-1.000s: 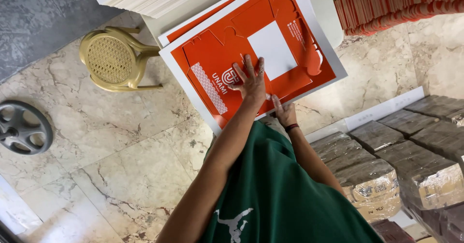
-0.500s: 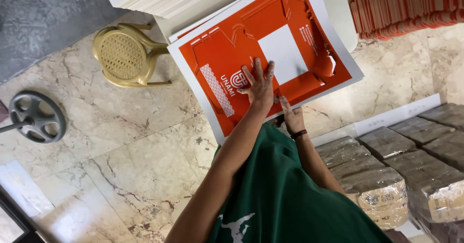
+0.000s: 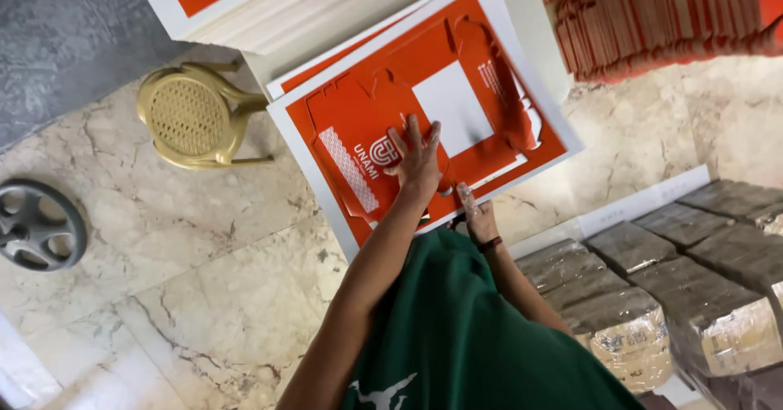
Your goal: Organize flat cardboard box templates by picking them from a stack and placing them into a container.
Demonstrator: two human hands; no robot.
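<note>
Head view: the left hand [image 3: 418, 161] lies flat with fingers spread on the orange sheet [image 3: 424, 112], a printed die-cut card with a white border and a white square near its middle; its grip is open, palm pressing rather than clasping. The right hand [image 3: 477, 218] sits just below and to the right of it, at the sheet's near edge. Its fingers curl toward the edge, but the green shirt [image 3: 473, 328] and the wrist hide much of it, so I cannot tell whether that grip is closed on the sheet or only touching it.

The sheet tops a low stack of like sheets on a white counter [image 3: 522, 27], whose surface is mostly covered. Up and left of the left hand, a thicker pile [image 3: 269, 11] of sheets is cut off by the frame's top. Up and right, rows of orange folded pieces [image 3: 661, 19] run out of the picture.

Left of the hands, on the marble floor [image 3: 179, 255], stands a tan plastic stool [image 3: 192, 116]; farther left lies a grey wheel [image 3: 37, 227], partly cropped. Right of the right hand, wrapped brown bundles [image 3: 669, 296] sit in rows, their contents unreadable.
</note>
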